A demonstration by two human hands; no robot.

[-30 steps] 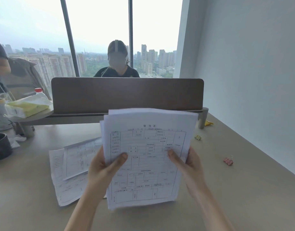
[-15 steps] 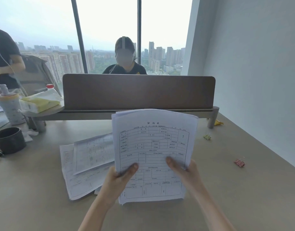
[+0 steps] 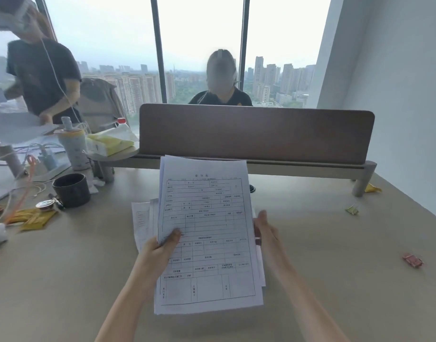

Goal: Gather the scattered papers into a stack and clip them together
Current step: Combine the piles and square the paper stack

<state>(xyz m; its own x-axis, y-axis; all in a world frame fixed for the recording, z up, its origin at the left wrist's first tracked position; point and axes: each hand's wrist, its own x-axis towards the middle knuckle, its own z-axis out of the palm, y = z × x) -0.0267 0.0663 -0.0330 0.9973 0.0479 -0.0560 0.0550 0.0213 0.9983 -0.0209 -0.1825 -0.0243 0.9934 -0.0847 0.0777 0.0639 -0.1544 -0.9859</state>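
I hold a stack of printed forms upright over the beige desk. My left hand grips its left edge, thumb on the front sheet. My right hand lies flat against the stack's right edge with fingers straight and no thumb on the front. More loose papers lie on the desk behind the stack, mostly hidden by it. A red binder clip lies to the right. A yellow-green clip and a yellow clip lie farther back.
A brown divider panel crosses the desk's far side, with a seated person behind it. At the left are a black cup, a yellow packet, a bottle, a tissue pack, cables and a standing person.
The view has swung left and pulled back. The stack has turned narrower and more upright, covering most of the loose papers. My right thumb has left the front sheet and the hand now lies along the edge.
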